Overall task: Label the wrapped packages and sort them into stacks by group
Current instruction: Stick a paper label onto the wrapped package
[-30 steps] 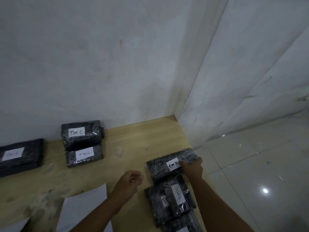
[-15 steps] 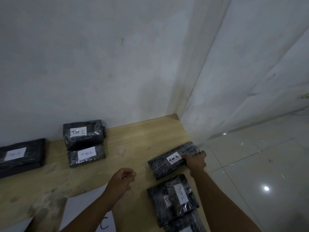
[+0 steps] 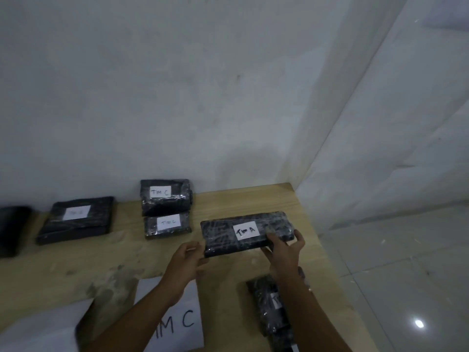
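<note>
A black wrapped package labelled "Tim A" (image 3: 228,233) is lifted above the wooden table (image 3: 76,265). My right hand (image 3: 285,250) grips its right end, thumb on top. My left hand (image 3: 184,262) has its fingertips at the package's lower left corner; whether it grips is unclear. Two black packages labelled "Tim C" stand near the wall: one (image 3: 166,196) behind, one (image 3: 166,224) in front. A flat black package with a faint white label (image 3: 76,219) lies further left. More wrapped packages (image 3: 269,306) lie under my right forearm.
A white sheet marked "TIM C" (image 3: 182,323) lies on the table under my left arm. Another white sheet (image 3: 38,329) sits at the lower left. A dark package edge (image 3: 11,229) shows at far left. White walls close the back and right; tiled floor (image 3: 406,275) lies right of the table.
My right hand has lifted the "Tim A" package off the pile and carried it left. My left hand has risen to meet its left corner. The view has swung left.
</note>
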The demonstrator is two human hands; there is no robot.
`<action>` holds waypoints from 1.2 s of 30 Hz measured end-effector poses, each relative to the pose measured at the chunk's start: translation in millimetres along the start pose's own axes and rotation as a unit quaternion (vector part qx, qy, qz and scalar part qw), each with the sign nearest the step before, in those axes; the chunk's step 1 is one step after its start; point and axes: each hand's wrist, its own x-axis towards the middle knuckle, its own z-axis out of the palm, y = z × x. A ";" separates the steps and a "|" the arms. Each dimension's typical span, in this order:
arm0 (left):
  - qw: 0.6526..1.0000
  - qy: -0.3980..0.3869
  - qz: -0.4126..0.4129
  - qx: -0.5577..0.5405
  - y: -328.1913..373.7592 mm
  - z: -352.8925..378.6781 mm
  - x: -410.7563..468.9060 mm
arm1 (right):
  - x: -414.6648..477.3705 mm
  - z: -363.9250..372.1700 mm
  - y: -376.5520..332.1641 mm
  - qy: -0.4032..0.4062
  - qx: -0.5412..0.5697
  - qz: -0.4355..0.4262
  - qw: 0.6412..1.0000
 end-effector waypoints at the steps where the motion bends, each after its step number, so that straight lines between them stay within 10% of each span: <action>1: 1.000 0.010 0.001 -0.002 0.9 -8.7 -1.1 | -9.6 8.3 6.1 -0.011 -0.002 0.002 1.000; 14: 0.987 0.148 0.057 -0.035 -19.6 -218.2 -26.0 | -123.0 125.3 129.3 -0.135 -0.104 0.029 0.985; 36: 0.911 0.394 0.120 -0.013 50.3 -579.5 22.2 | -215.4 438.0 313.1 -0.354 -0.373 -0.027 0.857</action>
